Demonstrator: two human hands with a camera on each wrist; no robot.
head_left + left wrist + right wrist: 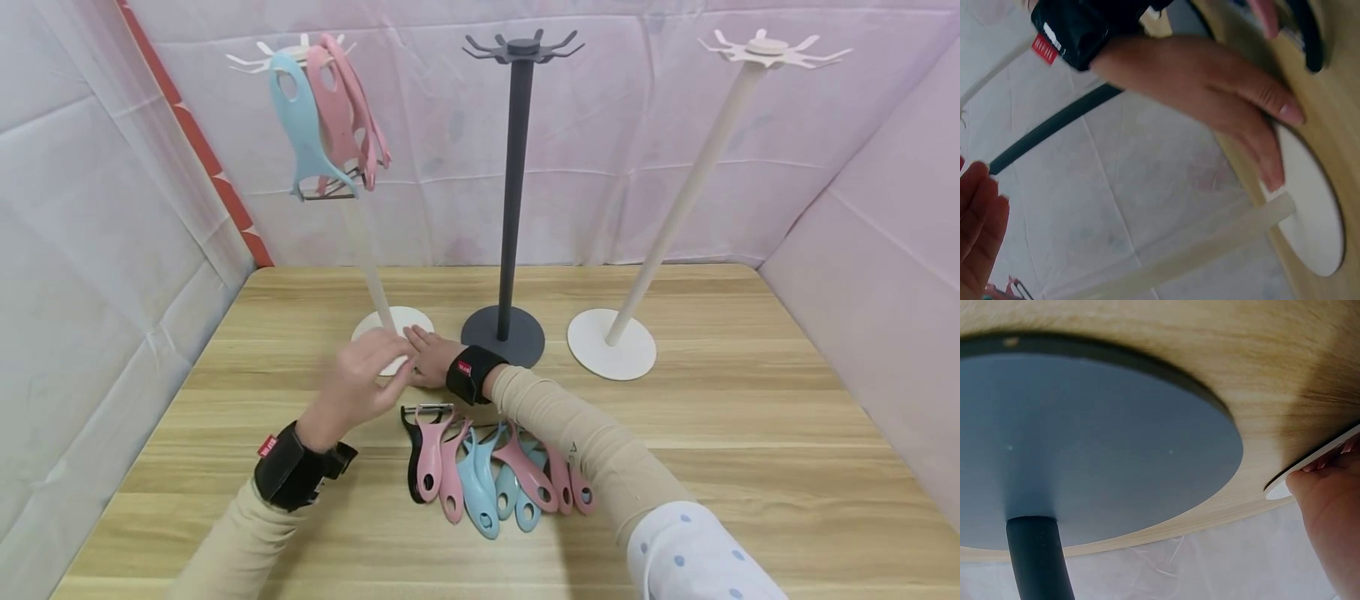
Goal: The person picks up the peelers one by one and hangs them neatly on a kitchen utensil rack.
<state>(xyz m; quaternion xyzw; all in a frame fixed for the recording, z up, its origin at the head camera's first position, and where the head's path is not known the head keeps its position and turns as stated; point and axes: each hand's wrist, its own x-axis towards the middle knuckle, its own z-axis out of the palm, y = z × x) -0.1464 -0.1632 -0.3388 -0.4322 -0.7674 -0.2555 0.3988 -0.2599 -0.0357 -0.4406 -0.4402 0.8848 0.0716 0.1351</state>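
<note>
Top-heavy white stand point(372, 275) w/ peelers point(322, 117) hung high could tip if its base point(408, 321) on the counter point(750, 433) slips. Right hand point(427, 354) lies flat, pressing base edge; left hand point(363, 375) relaxed, holding nothing.

Wood table point(750, 467) w/ stands, peelers point(487, 475)

The right hand point(427, 357) is stretched forward and laid flat, fingers straight. The left hand point(360, 379) is raised just beside it, fingers loosely extended (nothing is gripped). Both wrists are strapped with black bands, and both forearms are sleeved in beige.
</note>
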